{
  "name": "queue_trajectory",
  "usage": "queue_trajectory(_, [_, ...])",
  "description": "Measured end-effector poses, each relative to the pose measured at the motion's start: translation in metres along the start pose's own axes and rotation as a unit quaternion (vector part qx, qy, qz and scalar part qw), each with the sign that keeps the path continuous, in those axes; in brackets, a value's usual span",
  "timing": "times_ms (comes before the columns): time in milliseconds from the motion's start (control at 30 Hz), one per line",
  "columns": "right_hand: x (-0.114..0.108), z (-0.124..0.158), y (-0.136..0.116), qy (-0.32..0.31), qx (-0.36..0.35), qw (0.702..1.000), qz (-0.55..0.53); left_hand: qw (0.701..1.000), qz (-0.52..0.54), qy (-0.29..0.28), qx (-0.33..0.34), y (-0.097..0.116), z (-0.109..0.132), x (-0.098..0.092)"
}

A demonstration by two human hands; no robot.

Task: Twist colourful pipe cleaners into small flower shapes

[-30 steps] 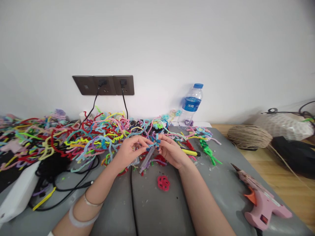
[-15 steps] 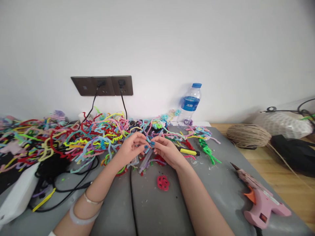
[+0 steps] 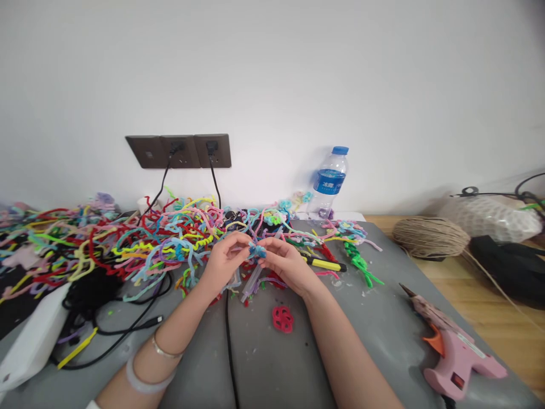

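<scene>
At frame centre, the left hand (image 3: pixel 225 260) and right hand (image 3: pixel 289 267), fingers (image 3: pixel 275 245) nearly closed, pinched a small blue fuzzy piece (image 3: pixel 257 250) between them, a red looped flower (image 3: pixel 283 319) lying below centre and a pink glue gun (image 3: pixel 455 355) at lower right.

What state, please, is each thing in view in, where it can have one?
Left hand: pinching the small blue fuzzy piece
Right hand: pinching the same piece
Clear blue-labelled plastic bottle: capped
Pink pistol-shaped glue gun: lying down, unheld
Two black plugs: inserted in brown wall sockets
Beige twine ball: wound, one end trailing
Red looped flower shape: lying flat
</scene>
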State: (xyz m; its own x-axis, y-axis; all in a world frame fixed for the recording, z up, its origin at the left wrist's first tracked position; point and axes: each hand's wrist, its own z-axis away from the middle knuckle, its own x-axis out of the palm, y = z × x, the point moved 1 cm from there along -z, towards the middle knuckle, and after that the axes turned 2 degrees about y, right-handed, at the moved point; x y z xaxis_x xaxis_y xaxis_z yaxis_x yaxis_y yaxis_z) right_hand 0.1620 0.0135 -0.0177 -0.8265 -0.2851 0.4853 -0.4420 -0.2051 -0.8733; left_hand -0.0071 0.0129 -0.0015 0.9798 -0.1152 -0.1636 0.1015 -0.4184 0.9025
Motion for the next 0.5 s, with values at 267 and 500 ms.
queue_trajectory(267, [0.006,0.0,0.001,0.007,-0.082,0.996,0.044,0.997,-0.01,0.075,-0.014,-0.003,0.002,0.003])
queue_trajectory(500, [0.006,-0.002,0.003,0.037,-0.091,0.993,0.069,0.997,-0.067,0.014,0.044,0.008,0.005,0.005])
